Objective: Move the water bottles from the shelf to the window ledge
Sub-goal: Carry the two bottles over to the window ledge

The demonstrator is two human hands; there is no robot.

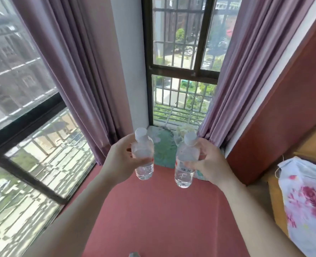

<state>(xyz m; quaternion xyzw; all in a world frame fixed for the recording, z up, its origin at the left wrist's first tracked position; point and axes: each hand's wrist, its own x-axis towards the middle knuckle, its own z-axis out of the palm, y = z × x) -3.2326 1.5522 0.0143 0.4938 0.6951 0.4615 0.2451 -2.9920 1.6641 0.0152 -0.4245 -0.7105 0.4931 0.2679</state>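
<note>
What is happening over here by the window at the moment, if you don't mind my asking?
A person holds two capped water bottles upright over the pink window ledge: the left hand grips the left bottle, and the right hand grips the right bottle. Neither bottle looks set down yet. A green mat lies in the corner beyond them.

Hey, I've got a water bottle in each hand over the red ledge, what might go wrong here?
The left hand holds one clear plastic white-capped bottle, the right hand a second bottle, so neither can steady a wobble. Set on the edge of the green patterned mat, a bottle might tip.
</note>
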